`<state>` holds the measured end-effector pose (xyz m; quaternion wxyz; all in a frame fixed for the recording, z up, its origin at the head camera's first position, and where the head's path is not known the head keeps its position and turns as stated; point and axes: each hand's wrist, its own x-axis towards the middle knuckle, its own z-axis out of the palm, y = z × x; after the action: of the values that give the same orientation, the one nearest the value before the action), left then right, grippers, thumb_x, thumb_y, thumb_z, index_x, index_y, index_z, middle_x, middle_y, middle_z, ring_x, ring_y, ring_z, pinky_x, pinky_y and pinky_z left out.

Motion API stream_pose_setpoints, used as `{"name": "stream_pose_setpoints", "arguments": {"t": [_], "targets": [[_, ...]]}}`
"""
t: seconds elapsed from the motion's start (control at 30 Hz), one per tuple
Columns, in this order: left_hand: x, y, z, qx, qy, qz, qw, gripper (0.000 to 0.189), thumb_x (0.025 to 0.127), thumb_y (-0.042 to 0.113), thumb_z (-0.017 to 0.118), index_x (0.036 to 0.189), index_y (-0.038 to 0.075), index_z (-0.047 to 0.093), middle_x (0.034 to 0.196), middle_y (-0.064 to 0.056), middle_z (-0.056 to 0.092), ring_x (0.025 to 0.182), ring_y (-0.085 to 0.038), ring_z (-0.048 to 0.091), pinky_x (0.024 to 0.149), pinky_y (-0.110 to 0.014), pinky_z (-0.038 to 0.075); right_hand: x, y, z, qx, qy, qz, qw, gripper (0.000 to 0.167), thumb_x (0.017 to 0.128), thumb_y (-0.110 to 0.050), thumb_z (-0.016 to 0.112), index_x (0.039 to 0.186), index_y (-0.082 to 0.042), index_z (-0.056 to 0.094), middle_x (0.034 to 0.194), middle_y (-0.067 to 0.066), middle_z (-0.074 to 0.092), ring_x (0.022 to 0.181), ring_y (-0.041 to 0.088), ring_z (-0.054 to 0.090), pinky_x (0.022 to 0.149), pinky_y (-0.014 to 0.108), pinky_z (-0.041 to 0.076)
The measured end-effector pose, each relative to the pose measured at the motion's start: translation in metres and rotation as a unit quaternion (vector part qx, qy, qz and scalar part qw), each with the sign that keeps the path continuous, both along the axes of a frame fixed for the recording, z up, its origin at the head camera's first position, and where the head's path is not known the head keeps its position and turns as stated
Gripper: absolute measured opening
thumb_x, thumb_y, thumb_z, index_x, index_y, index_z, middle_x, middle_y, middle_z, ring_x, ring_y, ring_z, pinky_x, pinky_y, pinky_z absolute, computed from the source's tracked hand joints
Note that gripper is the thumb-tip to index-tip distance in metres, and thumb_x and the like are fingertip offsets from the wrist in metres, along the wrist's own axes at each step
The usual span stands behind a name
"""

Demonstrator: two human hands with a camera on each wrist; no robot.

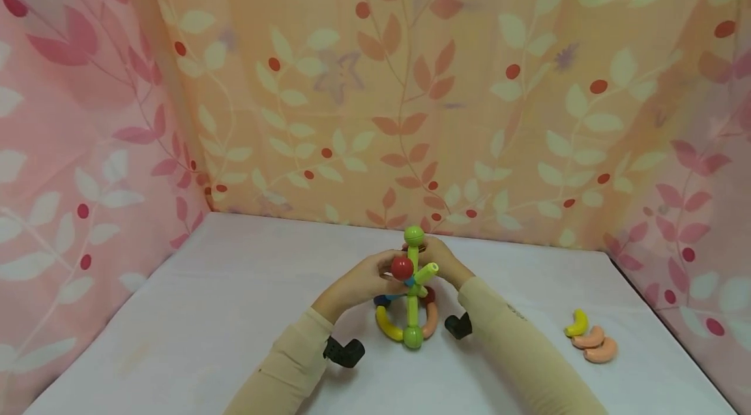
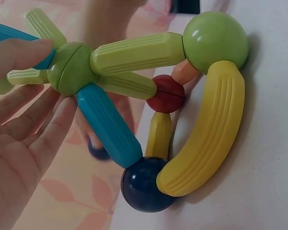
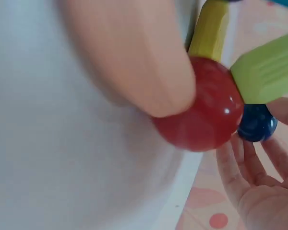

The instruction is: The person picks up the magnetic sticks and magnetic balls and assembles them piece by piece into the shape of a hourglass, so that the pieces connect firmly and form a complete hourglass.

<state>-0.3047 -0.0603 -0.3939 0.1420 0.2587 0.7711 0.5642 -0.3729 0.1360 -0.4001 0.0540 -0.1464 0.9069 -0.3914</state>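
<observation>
A toy structure of building rods and balls stands on the table between both hands. Its ring has a yellow curved rod [image 2: 209, 134], a peach curved rod [image 3: 134, 52], a dark blue ball [image 2: 148, 184] and a red ball [image 3: 206, 110]. Rods meet above at a green hub ball [image 2: 73, 68]. My left hand [image 1: 372, 278] grips a blue rod [image 2: 19, 36] at that hub, thumb on top and fingers beneath. Another red ball [image 1: 402, 268] sits beside these fingers. Behind the structure, my right hand [image 1: 440, 258] holds a second dark blue ball [image 3: 257, 123] in its fingers.
Several loose curved rods lie at the table's right: a yellow one [image 1: 577, 324] and peach ones [image 1: 601, 351]. Patterned curtains [image 1: 352, 109] stand along the back and sides of the white table [image 1: 193, 311]. Black wrist mounts [image 1: 345, 353] jut out below the forearms.
</observation>
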Motion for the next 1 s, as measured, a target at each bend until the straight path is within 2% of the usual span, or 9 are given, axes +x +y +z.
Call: {"name": "stream_pose_setpoints", "arguments": {"t": [0.1, 0.27, 0.43, 0.53, 0.63, 0.7, 0.83, 1.0], "targets": [[0.0, 0.0, 0.001, 0.003, -0.001, 0.0, 1.0, 0.05, 0.092, 0.02, 0.071, 0.139, 0.019, 0.055, 0.141, -0.003, 0.057, 0.13, -0.03, 0.054, 0.109, -0.056, 0.044, 0.014, 0.016, -0.002, -0.089, -0.031, -0.045, 0.9945, 0.035, 0.091, -0.016, 0.064, 0.124, -0.002, 0.065, 0.124, 0.017, 0.067, 0.12, 0.034, 0.06, 0.105, 0.051, 0.048], [0.0, 0.001, 0.002, -0.005, -0.008, 0.005, 0.9999, 0.051, 0.091, 0.023, 0.073, 0.138, 0.018, 0.055, 0.137, -0.002, 0.06, 0.13, -0.029, 0.054, 0.11, -0.059, 0.041, 0.041, 0.034, 0.005, -0.16, -0.043, -0.102, 0.981, 0.04, 0.092, -0.029, 0.069, 0.126, -0.008, 0.065, 0.126, 0.011, 0.068, 0.118, 0.026, 0.061, 0.108, 0.05, 0.046], [0.0, 0.003, 0.001, -0.015, -0.015, 0.018, 0.9996, 0.049, 0.09, 0.021, 0.074, 0.136, 0.02, 0.056, 0.133, -0.002, 0.062, 0.129, -0.029, 0.055, 0.11, -0.06, 0.041, 0.067, 0.047, 0.018, -0.235, -0.03, -0.104, 0.966, 0.045, 0.091, -0.027, 0.072, 0.128, -0.003, 0.061, 0.117, 0.008, 0.07, 0.102, 0.013, 0.068, 0.102, 0.036, 0.053], [0.0, 0.003, 0.0, -0.013, -0.014, 0.018, 0.9997, 0.05, 0.09, 0.021, 0.074, 0.136, 0.019, 0.056, 0.133, -0.004, 0.062, 0.128, -0.029, 0.055, 0.109, -0.059, 0.042, 0.079, 0.053, 0.026, -0.301, -0.024, -0.099, 0.9481, 0.045, 0.091, -0.019, 0.073, 0.126, 0.004, 0.058, 0.11, 0.004, 0.071, 0.095, 0.008, 0.072, 0.096, 0.031, 0.056], [0.0, 0.004, -0.001, -0.011, -0.017, 0.019, 0.9996, 0.051, 0.09, 0.02, 0.074, 0.138, 0.019, 0.055, 0.135, -0.004, 0.061, 0.128, -0.028, 0.055, 0.11, -0.058, 0.042, 0.089, 0.057, 0.032, -0.344, -0.018, -0.096, 0.9337, 0.044, 0.091, -0.014, 0.073, 0.125, 0.008, 0.056, 0.105, -0.002, 0.071, 0.094, 0.008, 0.073, 0.091, 0.028, 0.057], [0.0, 0.004, -0.002, -0.013, -0.017, 0.018, 0.9996, 0.052, 0.09, 0.02, 0.073, 0.138, 0.018, 0.055, 0.136, -0.004, 0.06, 0.127, -0.028, 0.055, 0.109, -0.058, 0.043, 0.095, 0.058, 0.034, -0.351, -0.011, -0.098, 0.9313, 0.042, 0.091, -0.013, 0.072, 0.123, 0.008, 0.057, 0.103, -0.005, 0.071, 0.094, 0.008, 0.073, 0.089, 0.026, 0.058], [0.002, 0.004, 0.0, -0.016, -0.011, 0.018, 0.9996, 0.052, 0.09, 0.02, 0.073, 0.138, 0.017, 0.055, 0.136, -0.005, 0.06, 0.126, -0.029, 0.056, 0.108, -0.056, 0.044, 0.106, 0.059, 0.037, -0.339, -0.001, -0.102, 0.9353, 0.037, 0.09, -0.013, 0.073, 0.12, 0.004, 0.059, 0.098, -0.008, 0.072, 0.093, 0.006, 0.072, 0.088, 0.021, 0.057], [0.002, 0.004, 0.001, -0.018, -0.015, 0.027, 0.9994, 0.053, 0.09, 0.021, 0.073, 0.139, 0.017, 0.054, 0.136, -0.006, 0.06, 0.129, -0.03, 0.055, 0.109, -0.058, 0.043, 0.111, 0.056, 0.041, -0.33, 0.013, -0.1, 0.9385, 0.037, 0.087, -0.014, 0.076, 0.118, 0.0, 0.062, 0.096, -0.011, 0.074, 0.095, 0.004, 0.07, 0.089, 0.019, 0.055]]}}
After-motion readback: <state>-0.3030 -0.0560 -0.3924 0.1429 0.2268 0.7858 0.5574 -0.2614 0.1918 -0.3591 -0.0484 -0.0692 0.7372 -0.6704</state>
